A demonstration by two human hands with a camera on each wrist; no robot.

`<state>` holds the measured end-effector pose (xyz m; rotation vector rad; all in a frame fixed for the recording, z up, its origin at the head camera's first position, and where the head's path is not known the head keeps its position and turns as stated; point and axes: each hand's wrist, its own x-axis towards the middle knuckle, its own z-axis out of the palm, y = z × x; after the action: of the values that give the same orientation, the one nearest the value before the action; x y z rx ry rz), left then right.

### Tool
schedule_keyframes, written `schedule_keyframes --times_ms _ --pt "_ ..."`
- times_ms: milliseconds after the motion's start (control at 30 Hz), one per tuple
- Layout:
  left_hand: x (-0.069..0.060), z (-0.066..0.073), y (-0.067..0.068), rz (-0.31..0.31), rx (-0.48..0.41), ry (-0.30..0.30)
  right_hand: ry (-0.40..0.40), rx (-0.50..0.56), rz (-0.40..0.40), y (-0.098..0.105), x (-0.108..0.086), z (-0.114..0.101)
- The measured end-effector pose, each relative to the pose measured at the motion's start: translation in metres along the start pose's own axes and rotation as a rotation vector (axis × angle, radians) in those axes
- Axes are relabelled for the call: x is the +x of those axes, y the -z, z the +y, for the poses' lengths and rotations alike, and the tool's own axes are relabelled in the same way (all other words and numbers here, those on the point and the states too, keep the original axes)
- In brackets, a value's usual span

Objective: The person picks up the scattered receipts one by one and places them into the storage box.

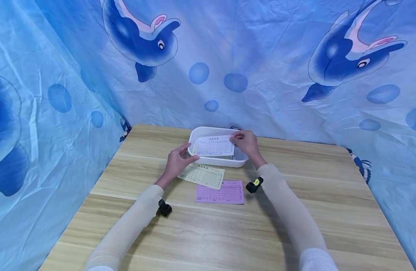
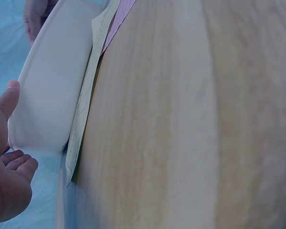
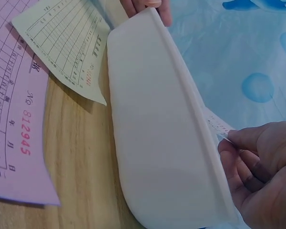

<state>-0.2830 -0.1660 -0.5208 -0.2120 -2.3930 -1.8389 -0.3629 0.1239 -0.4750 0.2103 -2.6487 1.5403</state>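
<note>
A white plastic tray stands at the back of the table. My left hand grips its left end, the thumb at the front rim and the fingers around the end wall. Over the tray's opening, a white printed receipt slip is pinched at its right edge by my right hand. Most of that slip is hidden behind the tray wall in the right wrist view. Just in front of the tray lies a yellow-green receipt slip, partly overlapping a pink receipt slip nearer to me.
The wood-grain table reaches back to a blue curtain printed with dolphins and bubbles. More curtain hangs along the left side. A black wrist camera sits on the left forearm and another black camera on the right.
</note>
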Motion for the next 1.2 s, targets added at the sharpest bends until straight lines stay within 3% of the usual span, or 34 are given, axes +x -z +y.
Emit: schedule_keyframes --times_ms 633,967,1200 --pt "0.001 0.003 -0.003 0.014 0.012 0.013 0.029 -0.068 -0.036 -0.010 -0.003 -0.006" --pt "0.000 0.002 -0.001 0.007 0.014 0.025 0.116 0.053 -0.054 0.017 -0.007 -0.005" --pt "0.001 0.002 0.000 0.004 0.011 0.037 0.186 0.025 -0.073 0.038 -0.023 -0.018"
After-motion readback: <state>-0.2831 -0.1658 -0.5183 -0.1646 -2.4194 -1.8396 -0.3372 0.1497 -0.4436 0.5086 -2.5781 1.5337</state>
